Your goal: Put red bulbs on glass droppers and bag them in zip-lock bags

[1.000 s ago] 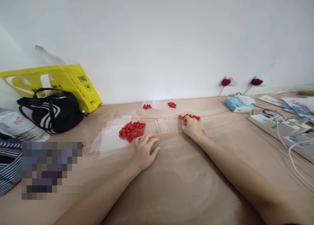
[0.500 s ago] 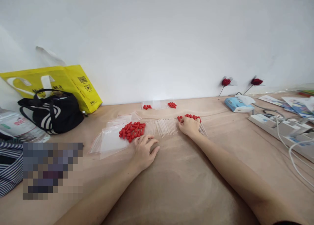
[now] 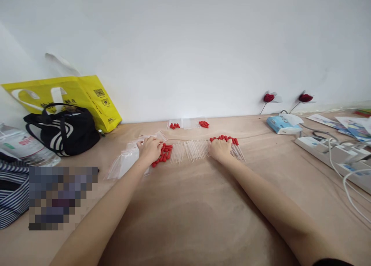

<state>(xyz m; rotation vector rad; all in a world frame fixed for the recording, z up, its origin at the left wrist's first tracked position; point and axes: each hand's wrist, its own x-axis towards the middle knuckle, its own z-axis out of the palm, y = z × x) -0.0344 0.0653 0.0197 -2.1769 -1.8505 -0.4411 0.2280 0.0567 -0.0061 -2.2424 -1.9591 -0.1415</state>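
Wooden tabletop [image 3: 179, 204]: red bulbs [image 3: 165, 157] under our left hand [image 3: 150, 148], seemingly picking; red-tipped tubes [image 3: 238, 152] under our right hand [image 3: 220, 148]. We cannot read either grip; one bulb wants a light pinch.

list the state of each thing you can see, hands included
Left hand, over the red pile, grip hidden
Right hand, curled at the red-ended sticks
Red pile, loose, partly covered
Red-ended sticks, side by side, partly covered
Plain sticks, flat, side by side
Clear bags, flat, overlapping
Farther bags, flat, with red pieces
Yellow bag, standing
Black bag, bulging
Tissue pack, open, tissue showing
Power strip, plugs in
Roses, tilted
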